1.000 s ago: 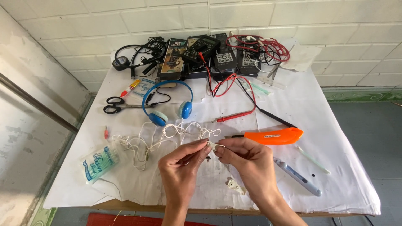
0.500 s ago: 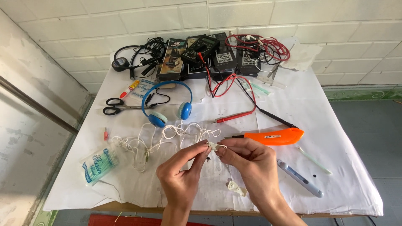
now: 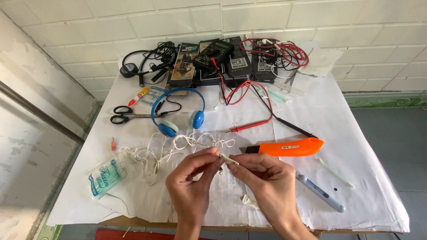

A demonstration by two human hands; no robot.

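While both the left hand (image 3: 192, 186) and right hand (image 3: 266, 183) pinch one white earphone cable (image 3: 178, 146), one orange knife (image 3: 291, 147) lies near.

A soft clear plastic packet with teal printing (image 3: 106, 178) lies at the lower left of the frame, near the bench's (image 3: 364, 133) left edge; a tall dark printed box with a pictured front (image 3: 184, 64) lies flat at upper centre; right of it, partly under a black multimeter with a small grey screen (image 3: 212, 54), lie dark flat boxes (image 3: 240, 66); a small dark label (image 3: 291, 146) sits on the orange utility knife (image 3: 284, 147) at centre right.
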